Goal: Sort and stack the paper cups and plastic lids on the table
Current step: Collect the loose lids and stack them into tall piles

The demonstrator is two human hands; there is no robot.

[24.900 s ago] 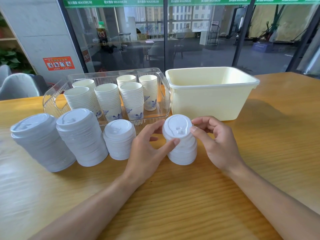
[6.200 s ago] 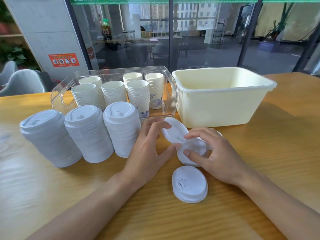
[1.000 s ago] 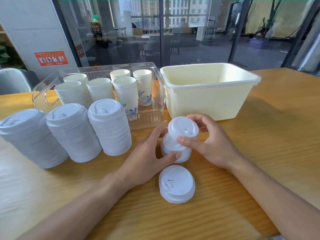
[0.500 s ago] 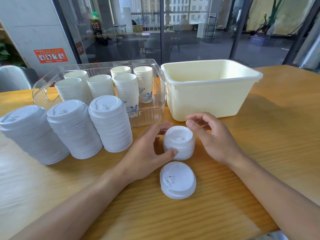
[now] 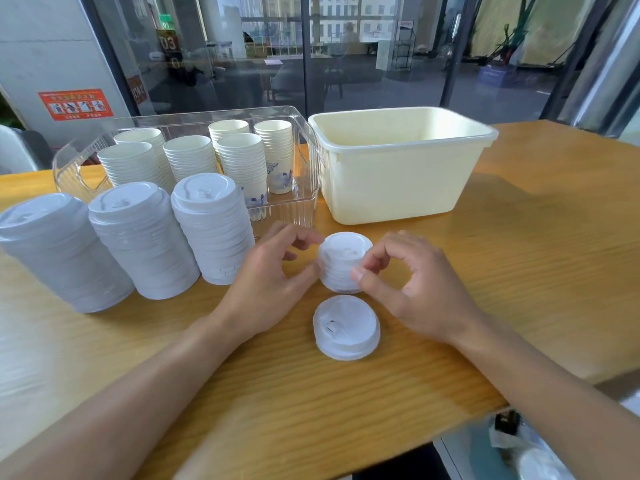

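Leftmost lid stack (image 5: 52, 251) cut by frame edge; hands' fingertips motion-blurred.

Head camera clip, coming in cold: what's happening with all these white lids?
A person is sorting plastic lids on a wooden table. Both hands flank a short lid stack: the left hand touches its side with the thumb, the right hand with curled fingers; a firm grip is not clear. One loose lid lies in front, unstacked. Three tall lid stacks stand at left, before a clear bin of paper cup stacks.
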